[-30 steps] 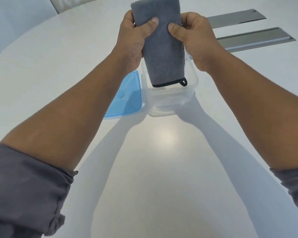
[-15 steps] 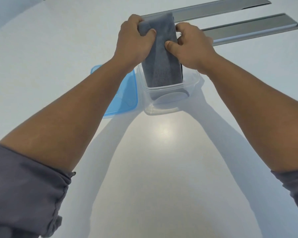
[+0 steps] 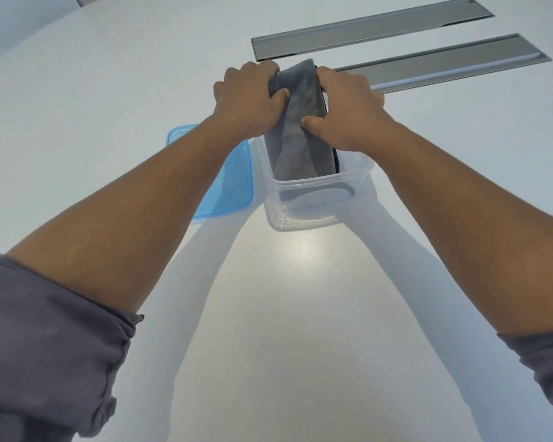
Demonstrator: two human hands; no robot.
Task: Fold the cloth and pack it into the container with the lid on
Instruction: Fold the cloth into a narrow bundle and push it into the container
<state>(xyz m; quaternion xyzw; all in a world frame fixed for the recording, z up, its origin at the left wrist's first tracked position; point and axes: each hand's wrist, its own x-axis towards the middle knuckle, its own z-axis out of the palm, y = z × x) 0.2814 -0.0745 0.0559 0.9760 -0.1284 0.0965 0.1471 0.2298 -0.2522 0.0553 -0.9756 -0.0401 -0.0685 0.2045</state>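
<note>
A folded grey cloth (image 3: 300, 135) with a dark trim stands on end inside a clear plastic container (image 3: 313, 205) on the white table. Its lower end lies curled against the container's floor, while its upper part sticks out above the rim. My left hand (image 3: 249, 100) grips the cloth's left edge and my right hand (image 3: 345, 106) grips its right edge, thumbs pressing on the near face. A blue lid (image 3: 230, 189) lies flat on the table just left of the container, partly hidden by my left forearm.
Two long grey metal strips (image 3: 371, 33) (image 3: 444, 62) are set in the white table (image 3: 300, 314) behind the container. My forearms cast shadows on the tabletop in front of the container.
Both hands have lowered the cloth from above the container down into it, so its lower end now rests on the floor. The view has tilted, and the container sits lower in frame.
</note>
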